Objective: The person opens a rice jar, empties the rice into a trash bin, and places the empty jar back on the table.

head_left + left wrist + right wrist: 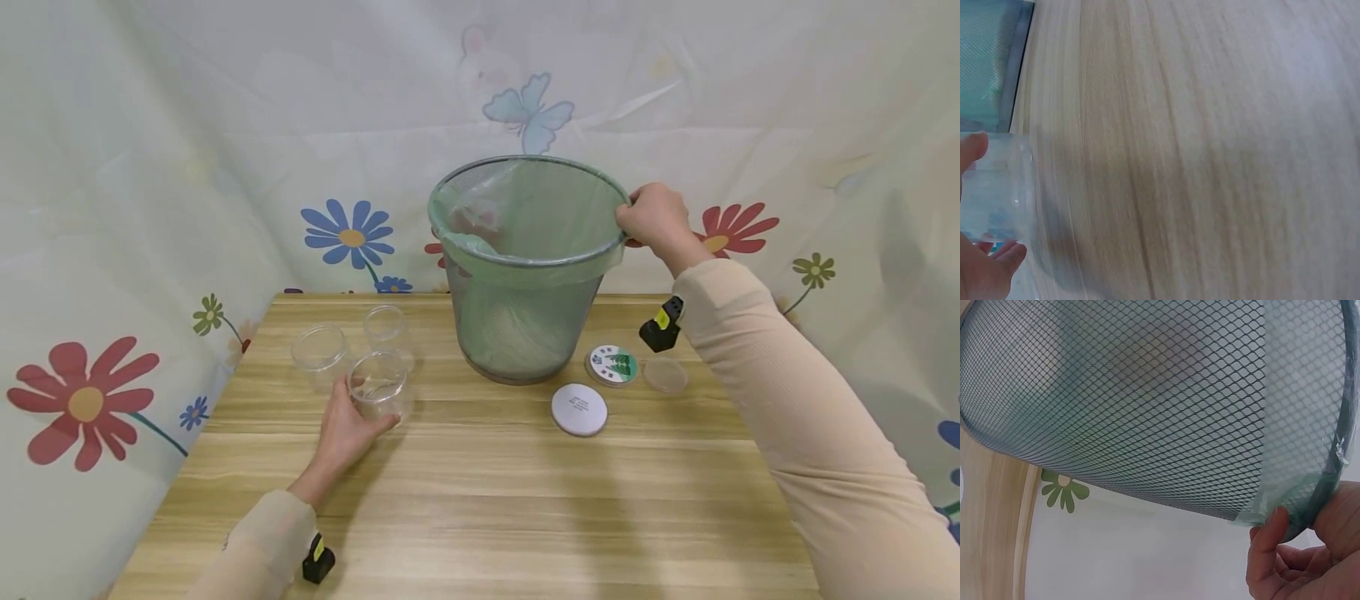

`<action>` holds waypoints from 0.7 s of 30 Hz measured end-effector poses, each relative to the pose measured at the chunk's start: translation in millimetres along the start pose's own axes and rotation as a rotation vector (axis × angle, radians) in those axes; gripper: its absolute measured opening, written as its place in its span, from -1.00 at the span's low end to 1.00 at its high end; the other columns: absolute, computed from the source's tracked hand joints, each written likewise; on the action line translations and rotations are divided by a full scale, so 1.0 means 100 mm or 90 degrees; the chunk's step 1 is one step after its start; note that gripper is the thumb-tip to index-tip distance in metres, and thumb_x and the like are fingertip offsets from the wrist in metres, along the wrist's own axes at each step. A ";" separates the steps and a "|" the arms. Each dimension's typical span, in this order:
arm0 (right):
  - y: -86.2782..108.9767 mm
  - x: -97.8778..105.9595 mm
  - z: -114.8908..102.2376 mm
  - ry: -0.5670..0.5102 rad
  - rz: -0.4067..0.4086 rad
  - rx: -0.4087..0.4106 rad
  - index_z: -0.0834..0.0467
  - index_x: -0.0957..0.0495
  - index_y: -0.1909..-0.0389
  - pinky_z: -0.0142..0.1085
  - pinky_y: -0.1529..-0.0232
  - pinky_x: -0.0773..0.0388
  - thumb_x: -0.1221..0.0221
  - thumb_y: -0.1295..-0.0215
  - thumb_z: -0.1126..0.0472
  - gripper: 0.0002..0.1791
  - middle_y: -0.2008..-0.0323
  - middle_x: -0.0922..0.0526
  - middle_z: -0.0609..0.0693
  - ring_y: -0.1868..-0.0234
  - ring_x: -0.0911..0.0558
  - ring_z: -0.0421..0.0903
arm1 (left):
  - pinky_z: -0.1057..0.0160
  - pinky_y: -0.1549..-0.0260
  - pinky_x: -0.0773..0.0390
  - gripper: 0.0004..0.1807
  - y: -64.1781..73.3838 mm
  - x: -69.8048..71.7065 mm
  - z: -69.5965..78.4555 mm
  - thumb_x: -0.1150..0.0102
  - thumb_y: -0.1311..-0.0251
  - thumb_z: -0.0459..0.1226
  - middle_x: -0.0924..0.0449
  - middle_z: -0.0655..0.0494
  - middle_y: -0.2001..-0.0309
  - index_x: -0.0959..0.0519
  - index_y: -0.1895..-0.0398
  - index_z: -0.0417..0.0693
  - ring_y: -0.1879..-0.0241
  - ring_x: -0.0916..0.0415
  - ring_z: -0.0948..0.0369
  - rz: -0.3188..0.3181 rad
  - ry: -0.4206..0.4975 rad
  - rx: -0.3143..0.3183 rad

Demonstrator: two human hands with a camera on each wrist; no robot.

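Note:
My left hand (350, 429) holds a clear plastic jar (381, 387), thumb on its near side and fingers round the far side. In the left wrist view the jar (994, 187) lies between thumb and fingertips, close to the table surface. Two more clear jars stand just behind it, a wide one (320, 354) and a narrower one (386, 325). My right hand (656, 218) grips the rim of a mesh wastebasket (525, 325) lined with a green bag. In the right wrist view, fingers and thumb pinch the folded-over green bag (1300, 500) at the rim.
Right of the wastebasket lie a round lid with a green and white print (612, 365), a plain white lid (580, 409) and a clear disc (665, 375). A flowered curtain (187, 167) hangs behind the wooden table (480, 517).

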State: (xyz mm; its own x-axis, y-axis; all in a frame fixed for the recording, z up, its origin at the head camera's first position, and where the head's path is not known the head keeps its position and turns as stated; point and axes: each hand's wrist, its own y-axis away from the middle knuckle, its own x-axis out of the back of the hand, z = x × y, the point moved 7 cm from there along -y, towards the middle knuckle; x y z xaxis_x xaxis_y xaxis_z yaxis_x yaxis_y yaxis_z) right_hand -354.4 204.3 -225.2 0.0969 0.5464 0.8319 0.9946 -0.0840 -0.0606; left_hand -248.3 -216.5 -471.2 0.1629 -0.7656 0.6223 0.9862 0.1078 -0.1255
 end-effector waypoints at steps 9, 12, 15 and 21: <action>-0.01 -0.02 0.01 -0.003 0.005 0.017 0.24 -0.41 0.51 -0.33 0.56 -0.58 0.26 -0.38 0.01 -0.54 0.64 -0.45 -0.01 0.63 -0.57 -0.12 | -0.10 -0.06 -0.37 0.10 0.00 0.00 0.02 -0.50 0.30 -0.13 -0.28 -0.26 -0.20 -0.05 -0.31 -0.21 -0.15 -0.30 -0.16 -0.021 0.000 -0.002; -0.01 -0.05 0.08 0.005 0.007 0.010 0.22 -0.38 0.49 -0.34 0.59 -0.56 0.41 -0.40 -0.11 -0.42 0.58 -0.44 0.05 0.63 -0.54 -0.12 | -0.14 -0.11 -0.31 0.15 0.01 0.02 0.03 -0.49 0.29 -0.07 -0.24 -0.24 -0.24 0.02 -0.37 -0.15 -0.20 -0.25 -0.15 -0.025 -0.005 -0.003; -0.01 -0.07 0.16 0.001 0.010 0.002 0.24 -0.38 0.45 -0.33 0.58 -0.56 0.54 -0.39 -0.17 -0.32 0.55 -0.47 0.08 0.63 -0.52 -0.14 | -0.19 -0.14 -0.26 0.19 0.02 0.06 0.06 -0.48 0.27 -0.04 -0.19 -0.23 -0.28 0.06 -0.40 -0.13 -0.23 -0.21 -0.15 -0.025 -0.011 -0.017; 0.04 -0.11 0.30 0.029 0.008 0.012 0.28 -0.43 0.36 -0.28 0.53 -0.55 0.59 -0.39 -0.18 -0.26 0.48 -0.54 0.12 0.64 -0.55 -0.09 | -0.23 -0.16 -0.20 0.20 0.03 0.16 0.16 -0.40 0.20 0.07 -0.11 -0.20 -0.34 0.12 -0.42 -0.12 -0.29 -0.12 -0.16 -0.042 -0.055 -0.046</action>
